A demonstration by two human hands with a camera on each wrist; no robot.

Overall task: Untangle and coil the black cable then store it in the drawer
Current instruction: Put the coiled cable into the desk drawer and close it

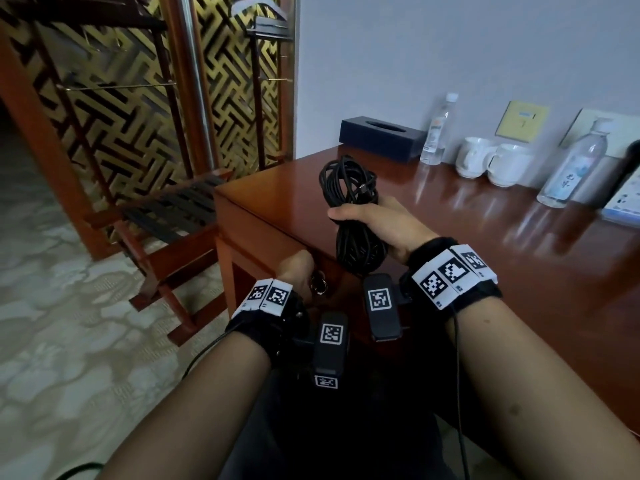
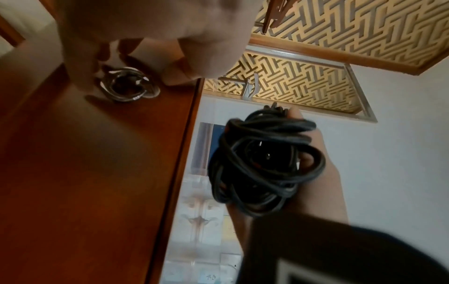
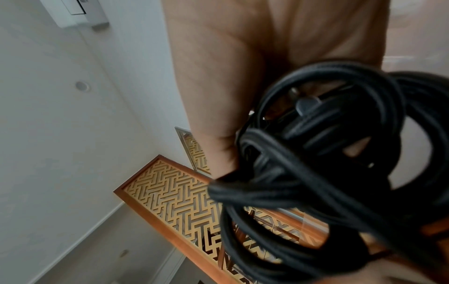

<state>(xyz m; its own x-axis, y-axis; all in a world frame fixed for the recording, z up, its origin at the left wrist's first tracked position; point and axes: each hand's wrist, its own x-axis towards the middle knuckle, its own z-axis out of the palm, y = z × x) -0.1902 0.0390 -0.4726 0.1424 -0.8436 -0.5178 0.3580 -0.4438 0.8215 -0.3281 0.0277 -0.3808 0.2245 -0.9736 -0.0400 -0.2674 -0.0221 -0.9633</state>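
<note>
The black cable (image 1: pixel 349 209), coiled into a loose bundle, is held up in the right hand (image 1: pixel 377 225) just over the front edge of the counter (image 1: pixel 485 230), with its fingers wrapped tight round the middle. The left hand (image 1: pixel 294 270) is set against the drawer (image 1: pixel 332 271) front, its fingers (image 2: pixel 80 63) curled at the metal ring pull (image 2: pixel 128 86). 2 mugs (image 1: pixel 491 164) and 2 bottles (image 1: pixel 437 129) are lined up by the wall.

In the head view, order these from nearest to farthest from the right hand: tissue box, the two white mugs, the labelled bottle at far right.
From the right hand, which grips the black cable:
1. Black tissue box, behind it by the wall.
2. White mugs, further right.
3. Labelled bottle, far right.
</note>
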